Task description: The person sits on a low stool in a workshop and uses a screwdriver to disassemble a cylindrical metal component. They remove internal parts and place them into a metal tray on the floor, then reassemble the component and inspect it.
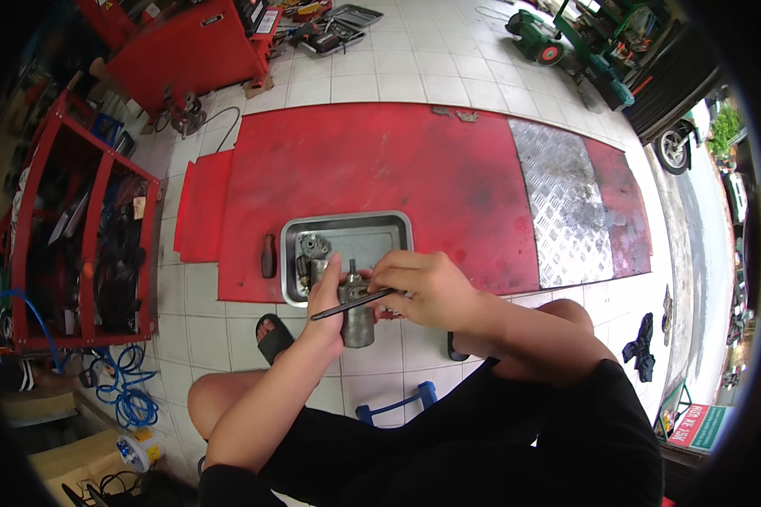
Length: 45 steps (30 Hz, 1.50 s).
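Observation:
My left hand point(326, 306) is closed around a starter motor point(359, 325), a grey metal cylinder with a thin shaft pointing away from me. Between the fingers of my right hand point(423, 289) is a slim black rod-shaped tool point(351, 306), lying across the motor with its tip near my left wrist. Whether the tool touches the motor I cannot tell. Just beyond my hands a metal tray point(347, 218) stands on the red platform. Several metal parts point(314, 247) lie at its left side, partly hidden by my left hand.
A dark-handled screwdriver point(269, 256) lies left of the tray on the red platform point(380, 160). A red shelf rack point(84, 144) stands at left, with a coiled blue hose point(131, 393) below. Tools point(325, 34) lie on the far floor. A blue stool point(397, 404) shows between my legs.

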{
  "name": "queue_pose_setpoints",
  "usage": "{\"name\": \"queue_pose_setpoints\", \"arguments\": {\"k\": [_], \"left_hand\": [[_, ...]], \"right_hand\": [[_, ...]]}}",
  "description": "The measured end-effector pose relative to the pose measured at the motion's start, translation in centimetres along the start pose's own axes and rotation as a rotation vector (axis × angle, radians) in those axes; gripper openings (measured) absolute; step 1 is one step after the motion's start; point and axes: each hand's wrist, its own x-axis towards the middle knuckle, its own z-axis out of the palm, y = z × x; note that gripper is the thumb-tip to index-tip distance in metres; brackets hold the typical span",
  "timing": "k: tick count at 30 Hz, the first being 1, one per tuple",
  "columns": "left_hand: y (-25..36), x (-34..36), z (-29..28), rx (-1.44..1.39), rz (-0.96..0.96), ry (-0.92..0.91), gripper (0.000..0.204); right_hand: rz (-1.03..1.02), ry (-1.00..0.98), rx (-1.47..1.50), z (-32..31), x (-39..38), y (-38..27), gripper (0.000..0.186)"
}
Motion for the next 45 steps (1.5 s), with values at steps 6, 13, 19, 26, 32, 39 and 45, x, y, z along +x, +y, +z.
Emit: {"name": "queue_pose_setpoints", "arguments": {"k": [6, 13, 19, 26, 32, 39, 45], "left_hand": [[0.2, 0.4, -0.1, -0.053, -0.119, -0.155, 0.064], [-0.1, 0.6, -0.4, -0.115, -0.173, -0.193, 0.072], [0.2, 0.3, -0.3, -0.177, -0.231, -0.24, 0.072], [0.7, -0.7, 0.2, -0.121, -0.181, -0.153, 0.069], [0.7, -0.5, 0.4, -0.133, -0.219, -0.195, 0.064], [0.6, -0.4, 0.0, -0.146, -0.218, -0.236, 0.066], [0.6, -0.4, 0.2, -0.159, -0.222, -0.168, 0.067]], "right_hand": [[-0.053, 0.0, 0.095, -0.5, 0.8, -0.1, 0.027], [-0.078, 0.049, 0.125, 0.0, 0.8, -0.2, 0.026], [0.016, 0.022, 0.355, 0.8, 0.7, 0.4, 0.03], [0.006, -0.018, 0.177, 0.1, 1.6, -0.1, 0.04], [0.122, -0.022, 0.393, 0.3, 0.9, 0.1, 0.03], [0.034, -0.007, 0.355, 0.5, 1.4, 0.1, 0.026], [0.057, -0.044, 0.282, 0.1, 1.6, 0.0, 0.024]]}}
